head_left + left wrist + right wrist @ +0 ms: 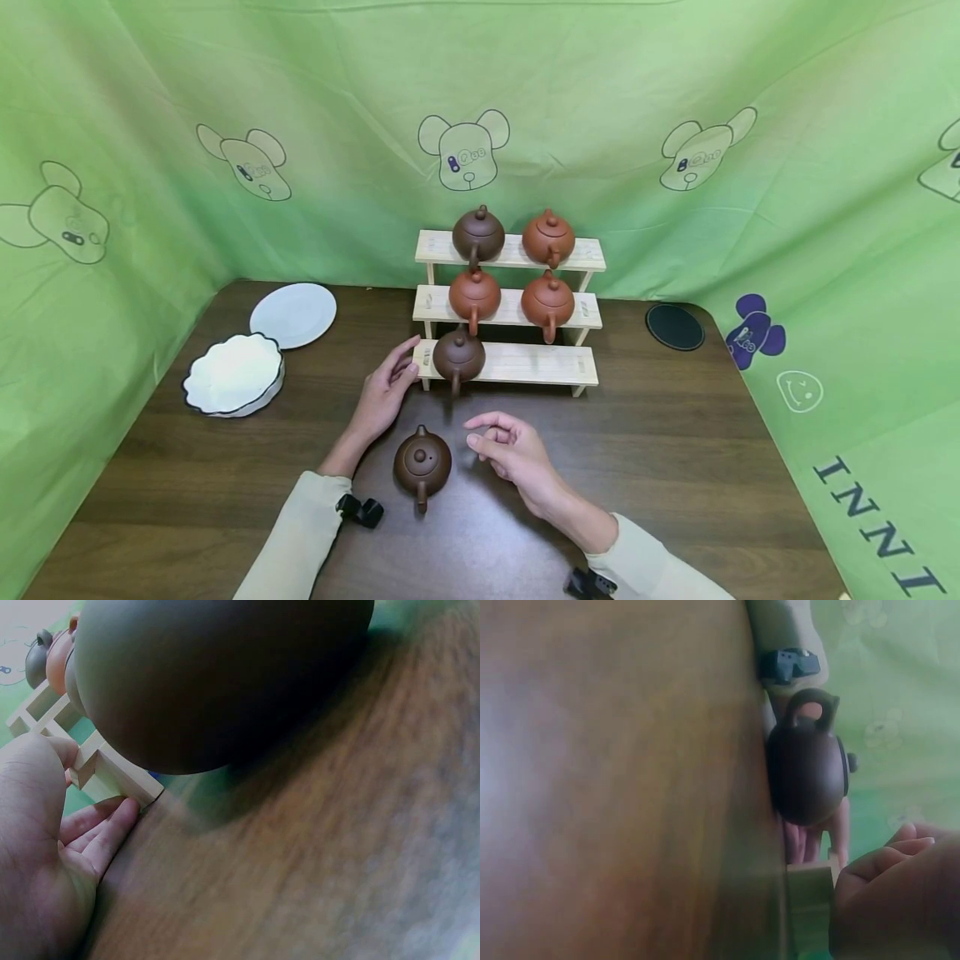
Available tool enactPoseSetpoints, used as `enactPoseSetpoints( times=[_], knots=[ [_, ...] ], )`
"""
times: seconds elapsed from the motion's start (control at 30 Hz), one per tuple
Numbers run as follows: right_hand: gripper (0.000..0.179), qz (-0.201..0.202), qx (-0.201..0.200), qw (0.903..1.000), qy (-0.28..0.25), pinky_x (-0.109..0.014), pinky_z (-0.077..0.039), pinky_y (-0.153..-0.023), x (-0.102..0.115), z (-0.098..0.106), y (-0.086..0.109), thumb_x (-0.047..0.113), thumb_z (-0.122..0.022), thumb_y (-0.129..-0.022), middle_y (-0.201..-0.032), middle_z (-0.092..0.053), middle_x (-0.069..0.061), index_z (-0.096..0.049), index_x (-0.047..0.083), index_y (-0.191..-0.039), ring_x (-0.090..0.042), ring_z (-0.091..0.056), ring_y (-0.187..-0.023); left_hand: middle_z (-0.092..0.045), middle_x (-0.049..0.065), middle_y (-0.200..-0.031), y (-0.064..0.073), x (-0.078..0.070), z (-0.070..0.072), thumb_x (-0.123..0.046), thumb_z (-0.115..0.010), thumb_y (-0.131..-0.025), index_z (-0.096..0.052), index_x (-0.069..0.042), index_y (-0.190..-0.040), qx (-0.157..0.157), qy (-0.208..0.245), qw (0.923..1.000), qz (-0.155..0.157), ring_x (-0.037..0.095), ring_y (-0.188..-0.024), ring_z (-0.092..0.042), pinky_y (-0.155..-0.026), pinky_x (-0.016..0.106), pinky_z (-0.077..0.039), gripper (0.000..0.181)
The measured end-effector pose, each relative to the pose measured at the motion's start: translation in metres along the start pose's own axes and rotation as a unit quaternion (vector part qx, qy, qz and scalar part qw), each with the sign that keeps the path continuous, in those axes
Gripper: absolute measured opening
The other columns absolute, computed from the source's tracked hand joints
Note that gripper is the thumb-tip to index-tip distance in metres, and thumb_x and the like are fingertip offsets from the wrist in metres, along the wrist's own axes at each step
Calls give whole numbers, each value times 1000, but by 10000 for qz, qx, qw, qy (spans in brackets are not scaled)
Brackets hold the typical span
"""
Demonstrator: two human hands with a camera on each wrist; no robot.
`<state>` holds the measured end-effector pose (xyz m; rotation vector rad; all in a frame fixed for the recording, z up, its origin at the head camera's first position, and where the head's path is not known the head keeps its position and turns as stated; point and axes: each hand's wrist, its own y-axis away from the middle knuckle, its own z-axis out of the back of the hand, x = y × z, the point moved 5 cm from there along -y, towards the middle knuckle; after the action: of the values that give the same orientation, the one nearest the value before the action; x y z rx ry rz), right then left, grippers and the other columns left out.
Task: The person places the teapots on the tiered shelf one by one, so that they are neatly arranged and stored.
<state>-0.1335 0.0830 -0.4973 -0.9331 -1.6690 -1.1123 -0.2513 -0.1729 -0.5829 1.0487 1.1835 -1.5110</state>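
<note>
My left hand [381,398] holds the left end of the lowest step of a three-step wooden rack [536,363]. In the left wrist view its thumb and fingers are around the end of that step [124,774]. On the step's left part sits a dark brown teapot [459,354], handle toward me. A second dark brown teapot [422,462] stands on the table between my forearms, and looms large in the left wrist view. My right hand [517,460] hovers to the right of this teapot, fingers loosely bent around nothing.
The middle step carries two reddish teapots [475,296]; the top step bears a dark teapot [478,235] beside a reddish one [549,238]. At left are a white plate [293,315] and scalloped dishes [234,373]. A black round coaster [675,326] lies back right. Green cloth surrounds the table.
</note>
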Motion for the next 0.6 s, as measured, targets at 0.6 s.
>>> enactPoseSetpoints(
  times=[0.6],
  knots=[
    [38,-346,804,9954,384,-15,-32,-50,-11,-7,23,6,-77,-101,-76,-63,6,-67,-14,-132,-1,-40,-55,-71,0,-150,3,-13,-2,-32,-64,-115,-59,-34,-161,-73,-108,9997,-223,16,-131,-70,-107,23,-58,46]
  ],
)
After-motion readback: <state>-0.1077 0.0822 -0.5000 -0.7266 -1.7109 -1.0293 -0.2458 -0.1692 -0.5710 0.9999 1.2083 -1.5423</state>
